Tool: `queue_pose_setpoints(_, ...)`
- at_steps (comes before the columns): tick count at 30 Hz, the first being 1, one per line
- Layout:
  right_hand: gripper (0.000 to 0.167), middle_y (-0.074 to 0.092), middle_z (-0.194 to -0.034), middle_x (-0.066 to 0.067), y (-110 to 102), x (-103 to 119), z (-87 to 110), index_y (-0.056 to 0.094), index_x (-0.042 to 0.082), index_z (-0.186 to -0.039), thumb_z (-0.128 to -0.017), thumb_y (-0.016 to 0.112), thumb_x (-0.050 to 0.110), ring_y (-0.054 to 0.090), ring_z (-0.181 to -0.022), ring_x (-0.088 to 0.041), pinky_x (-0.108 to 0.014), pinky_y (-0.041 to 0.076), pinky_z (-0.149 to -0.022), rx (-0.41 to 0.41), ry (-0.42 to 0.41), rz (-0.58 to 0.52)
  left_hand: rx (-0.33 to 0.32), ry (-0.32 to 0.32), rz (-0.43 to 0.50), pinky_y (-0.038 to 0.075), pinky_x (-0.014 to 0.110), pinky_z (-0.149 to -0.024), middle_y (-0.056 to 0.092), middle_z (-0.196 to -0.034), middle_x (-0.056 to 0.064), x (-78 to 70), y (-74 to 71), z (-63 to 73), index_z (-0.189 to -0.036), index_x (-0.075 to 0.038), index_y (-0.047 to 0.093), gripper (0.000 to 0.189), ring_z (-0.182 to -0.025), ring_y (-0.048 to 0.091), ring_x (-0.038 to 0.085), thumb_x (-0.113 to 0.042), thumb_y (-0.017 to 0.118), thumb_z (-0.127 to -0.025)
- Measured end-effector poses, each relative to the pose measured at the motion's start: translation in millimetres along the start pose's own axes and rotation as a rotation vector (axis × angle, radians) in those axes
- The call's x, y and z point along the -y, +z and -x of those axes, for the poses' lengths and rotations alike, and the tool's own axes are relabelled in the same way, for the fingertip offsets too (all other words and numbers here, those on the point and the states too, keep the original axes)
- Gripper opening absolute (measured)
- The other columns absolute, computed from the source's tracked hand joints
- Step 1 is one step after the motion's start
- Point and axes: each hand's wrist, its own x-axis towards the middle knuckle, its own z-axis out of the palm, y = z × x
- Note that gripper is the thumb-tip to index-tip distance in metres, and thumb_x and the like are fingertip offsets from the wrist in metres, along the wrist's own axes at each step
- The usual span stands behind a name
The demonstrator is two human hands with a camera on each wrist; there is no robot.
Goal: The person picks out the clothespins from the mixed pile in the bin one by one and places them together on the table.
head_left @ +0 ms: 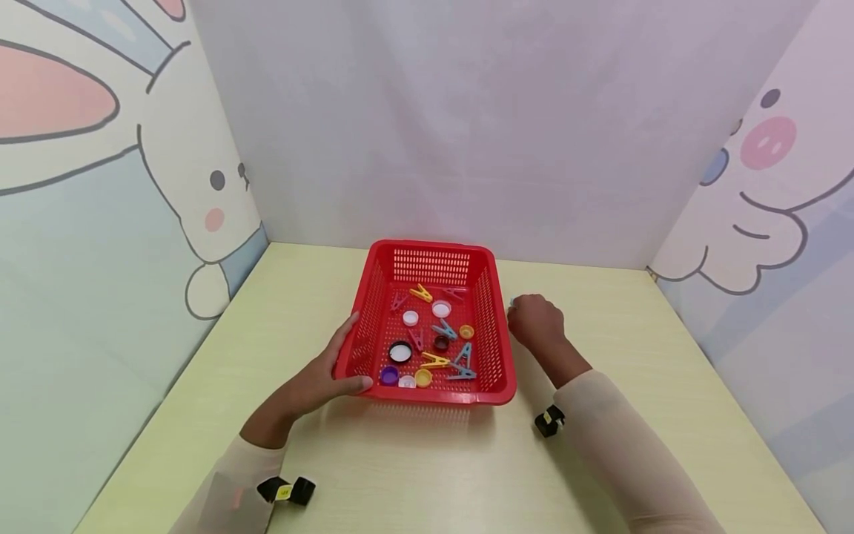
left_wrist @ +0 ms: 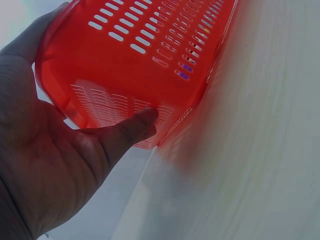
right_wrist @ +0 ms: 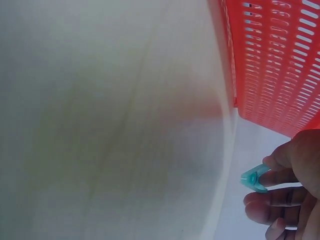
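A red plastic basket (head_left: 490, 311) stands on the table, its inside holding several small clothespins and round bottle caps. My left hand (head_left: 316, 382) grips the near left corner of the basket, thumb along the front rim and fingers up the left side. In the left wrist view, the thumb of that hand (left_wrist: 75, 145) spans the slotted wall. Just right of the basket, my right hand (head_left: 539, 322) pinches a teal clothespin (right_wrist: 254, 178) between thumb and finger. Its tip (head_left: 512, 302) barely shows in the head view.
Inside the basket lie yellow clothespins (head_left: 435, 360), blue clothespins (head_left: 445, 329), a black-rimmed cap (head_left: 400, 352), a purple cap (head_left: 389, 375) and other caps. The pale table (head_left: 414, 475) ends at a cloth-covered back wall (head_left: 454, 148). Cartoon-printed panels stand at both sides.
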Motion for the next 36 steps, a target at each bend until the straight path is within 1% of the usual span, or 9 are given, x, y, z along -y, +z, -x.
queue_pose_setpoints(3,0.017,0.067,-0.072,-0.009,2,-1,-1.1,0.077,0.008,-0.089,-0.099,0.068,0.019,0.061,-0.063,-0.023,-0.032,0.048,-0.051,0.023,-0.025,0.036,0.0,-0.002,0.002,0.068,0.048,-0.096,0.037,-0.166,0.021,-0.2,0.2,0.7,-0.175,-0.033,0.001,0.126,-0.151,0.043,0.048,-0.036,0.09,-0.087)
queue_pose_setpoints(5,0.017,0.067,-0.072,-0.009,5,-1,-1.6,0.076,0.007,-0.089,-0.099,0.067,0.018,0.061,-0.062,-0.024,-0.033,0.047,-0.05,0.023,-0.043,0.06,-0.002,-0.001,0.002,0.068,0.048,-0.096,0.038,-0.165,0.021,-0.4,0.3,1.0,-0.175,-0.032,0.001,0.126,-0.151,0.043,0.048,-0.037,0.091,-0.086)
queue_pose_setpoints(11,0.018,0.07,-0.074,-0.01,11,-3,-2.5,0.077,0.005,-0.092,-0.099,0.072,0.022,0.062,-0.064,-0.024,-0.032,0.048,-0.052,0.027,-0.081,0.077,-0.004,0.003,0.002,0.068,0.048,-0.096,0.037,-0.166,0.021,-0.6,0.6,1.6,-0.175,-0.032,0.001,0.126,-0.151,0.043,0.049,-0.036,0.091,-0.087)
queue_pose_setpoints(16,0.017,0.07,-0.075,-0.01,14,-3,-5.0,0.077,0.006,-0.095,-0.098,0.076,0.023,0.063,-0.065,-0.025,-0.033,0.048,-0.053,0.053,-0.104,0.092,-0.005,0.006,0.003,0.068,0.047,-0.096,0.037,-0.165,0.022,-0.5,0.5,1.7,-0.175,-0.031,0.001,0.126,-0.151,0.043,0.049,-0.036,0.091,-0.087)
queue_pose_setpoints(20,0.014,0.069,-0.077,-0.01,16,-4,-6.8,0.074,0.007,-0.093,-0.099,0.074,0.02,0.063,-0.066,-0.025,-0.034,0.048,-0.054,0.072,-0.108,0.114,-0.002,0.007,0.005,0.068,0.048,-0.096,0.037,-0.166,0.022,-0.1,0.4,1.7,-0.175,-0.032,0.001,0.126,-0.151,0.043,0.049,-0.036,0.09,-0.087)
queue_pose_setpoints(26,0.016,0.069,-0.078,-0.011,19,-6,-7.1,0.072,0.008,-0.089,-0.101,0.07,0.018,0.063,-0.066,-0.026,-0.036,0.049,-0.054,0.054,-0.115,0.134,0.003,0.003,0.008,0.068,0.048,-0.096,0.036,-0.167,0.022,0.2,0.7,1.8,-0.176,-0.032,0.001,0.125,-0.152,0.042,0.049,-0.036,0.09,-0.088)
queue_pose_setpoints(32,0.015,0.068,-0.076,-0.011,17,-6,-6.9,0.073,0.007,-0.088,-0.099,0.073,0.019,0.062,-0.065,-0.025,-0.035,0.049,-0.054,0.055,-0.11,0.132,0.006,0.012,0.009,0.068,0.048,-0.096,0.037,-0.166,0.022,1.5,0.4,1.0,-0.175,-0.033,0.0,0.125,-0.151,0.043,0.049,-0.037,0.09,-0.088)
queue_pose_setpoints(36,0.018,0.069,-0.075,-0.011,15,-4,-6.1,0.072,0.008,-0.084,-0.099,0.071,0.019,0.063,-0.065,-0.026,-0.036,0.05,-0.054,0.052,-0.106,0.141,0.011,0.02,0.016,0.068,0.047,-0.095,0.037,-0.165,0.022,2.9,-0.5,0.6,-0.175,-0.035,0.0,0.125,-0.151,0.043,0.049,-0.038,0.089,-0.088)
